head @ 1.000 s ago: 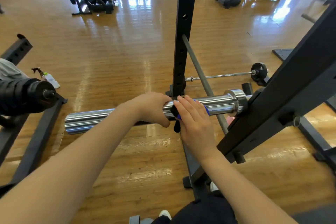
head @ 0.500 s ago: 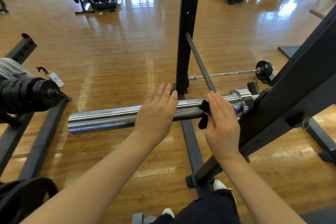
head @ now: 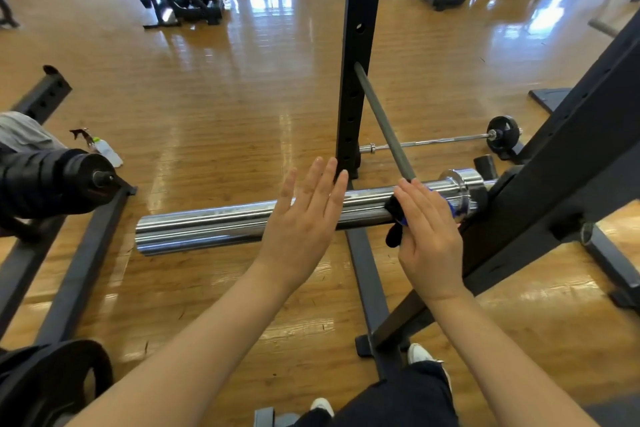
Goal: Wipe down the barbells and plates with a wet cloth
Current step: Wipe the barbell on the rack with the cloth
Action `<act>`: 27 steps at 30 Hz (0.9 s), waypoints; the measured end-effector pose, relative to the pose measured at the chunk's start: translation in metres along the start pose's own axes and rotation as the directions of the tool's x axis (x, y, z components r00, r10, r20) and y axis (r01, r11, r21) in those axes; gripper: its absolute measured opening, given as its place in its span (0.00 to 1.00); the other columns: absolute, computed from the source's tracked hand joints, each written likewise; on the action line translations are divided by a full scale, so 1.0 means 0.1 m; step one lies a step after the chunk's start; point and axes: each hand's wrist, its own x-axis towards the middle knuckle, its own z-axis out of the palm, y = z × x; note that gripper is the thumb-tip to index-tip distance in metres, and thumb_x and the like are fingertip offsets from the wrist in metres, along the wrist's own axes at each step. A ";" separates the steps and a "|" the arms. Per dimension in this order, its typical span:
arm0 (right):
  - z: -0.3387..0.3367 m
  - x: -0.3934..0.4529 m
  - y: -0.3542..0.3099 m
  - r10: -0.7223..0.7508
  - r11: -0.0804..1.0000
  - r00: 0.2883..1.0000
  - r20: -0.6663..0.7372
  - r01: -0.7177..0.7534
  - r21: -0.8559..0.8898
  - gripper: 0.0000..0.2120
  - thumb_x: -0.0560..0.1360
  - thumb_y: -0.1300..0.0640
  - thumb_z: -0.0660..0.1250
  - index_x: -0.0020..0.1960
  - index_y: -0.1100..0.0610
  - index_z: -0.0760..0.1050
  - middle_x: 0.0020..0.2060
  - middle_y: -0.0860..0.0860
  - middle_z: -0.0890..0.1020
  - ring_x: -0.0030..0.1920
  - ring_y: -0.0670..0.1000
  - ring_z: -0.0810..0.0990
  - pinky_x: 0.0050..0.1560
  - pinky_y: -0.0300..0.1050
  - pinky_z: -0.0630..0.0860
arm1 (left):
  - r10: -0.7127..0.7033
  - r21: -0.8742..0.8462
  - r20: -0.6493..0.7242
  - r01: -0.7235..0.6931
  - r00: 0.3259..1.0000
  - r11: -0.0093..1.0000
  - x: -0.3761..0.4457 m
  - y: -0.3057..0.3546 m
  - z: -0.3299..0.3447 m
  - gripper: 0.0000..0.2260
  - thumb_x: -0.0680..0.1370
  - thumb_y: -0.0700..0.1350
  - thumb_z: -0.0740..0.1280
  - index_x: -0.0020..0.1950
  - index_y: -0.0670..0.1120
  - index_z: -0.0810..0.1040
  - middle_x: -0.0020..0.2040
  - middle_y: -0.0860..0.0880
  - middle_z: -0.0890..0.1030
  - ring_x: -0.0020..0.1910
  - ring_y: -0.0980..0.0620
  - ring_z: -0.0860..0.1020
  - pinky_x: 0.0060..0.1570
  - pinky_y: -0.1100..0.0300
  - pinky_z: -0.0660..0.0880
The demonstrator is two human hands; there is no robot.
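Note:
A chrome barbell sleeve (head: 207, 225) lies across a black rack, its collar (head: 464, 191) at the right end. My right hand (head: 429, 239) lies flat over the sleeve beside the collar, fingers straight, pressing a dark cloth with a blue patch (head: 394, 218) onto the metal. A corner of the cloth hangs below the sleeve. My left hand (head: 304, 218) is over the middle of the sleeve with its fingers straight and spread, holding nothing. I cannot tell whether its palm touches the bar.
A black rack upright (head: 356, 45) stands behind the sleeve, with a grey safety bar (head: 384, 125) slanting down from it. A thin barbell (head: 433, 141) with a small plate (head: 504, 135) lies on the floor. A spray bottle (head: 107, 151) and stacked black plates (head: 45, 184) are at the left.
My left hand has let go of the sleeve and opened its fingers. My right hand has slid the cloth to the right, towards the collar.

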 end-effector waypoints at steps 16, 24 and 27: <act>0.04 0.07 -0.12 0.031 1.000 0.999 -0.041 -0.031 -0.004 0.15 0.77 0.68 0.57 0.60 0.68 0.76 0.57 0.61 0.80 0.62 0.57 0.74 0.61 0.59 0.73 | 0.035 -0.222 0.526 0.097 0.849 0.970 0.40 -0.26 -0.27 0.44 0.73 0.53 0.68 0.78 0.44 0.43 0.78 0.46 0.45 0.77 0.50 0.44 0.74 0.55 0.46; -0.05 0.10 -0.25 0.062 0.998 0.997 -0.044 -0.060 0.031 0.17 0.74 0.69 0.58 0.61 0.67 0.75 0.58 0.60 0.79 0.63 0.55 0.73 0.64 0.53 0.70 | -0.020 -0.054 0.021 0.021 1.000 0.998 0.00 0.07 -0.04 0.28 0.73 0.40 0.65 0.72 0.37 0.62 0.69 0.38 0.71 0.69 0.40 0.68 0.69 0.42 0.61; 0.06 0.01 -0.38 -0.058 0.997 0.997 0.047 0.056 0.047 0.18 0.75 0.68 0.58 0.63 0.65 0.74 0.61 0.60 0.78 0.65 0.56 0.72 0.68 0.51 0.67 | -0.022 -0.057 -0.032 0.020 0.999 0.998 0.03 0.09 0.06 0.20 0.77 0.37 0.52 0.70 0.37 0.62 0.66 0.37 0.73 0.67 0.40 0.71 0.66 0.42 0.67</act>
